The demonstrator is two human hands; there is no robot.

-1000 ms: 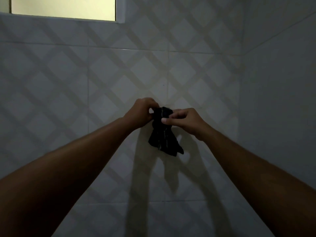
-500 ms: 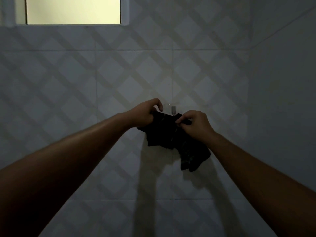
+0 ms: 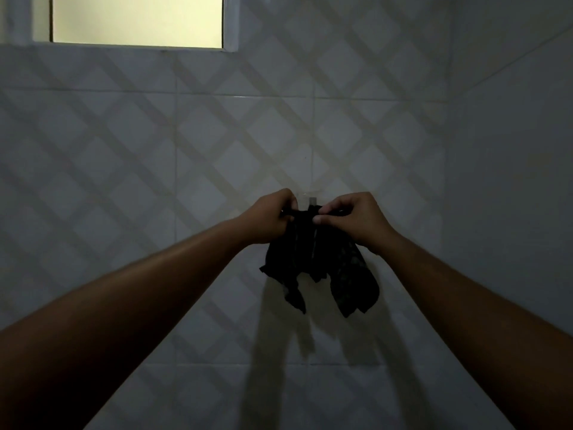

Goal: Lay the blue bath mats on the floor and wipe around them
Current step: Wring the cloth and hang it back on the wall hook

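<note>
Against tiled wall (image 3: 124, 181): two hands, left (image 3: 273, 217), right (image 3: 353, 221), fingers pinching one dark cloth (image 3: 313, 262), possibly on hook (image 3: 312, 200).

Dim room. Tiled wall (image 3: 124, 169) w/ diamond pattern; lit window (image 3: 138, 18) upper left; plain side wall (image 3: 521, 150) at right.

Dim and grainy; the window (image 3: 136, 20) glows pale yellow, well above the fingers (image 3: 336, 209). Long soft shadows drop below them down the wall (image 3: 186, 150).
</note>
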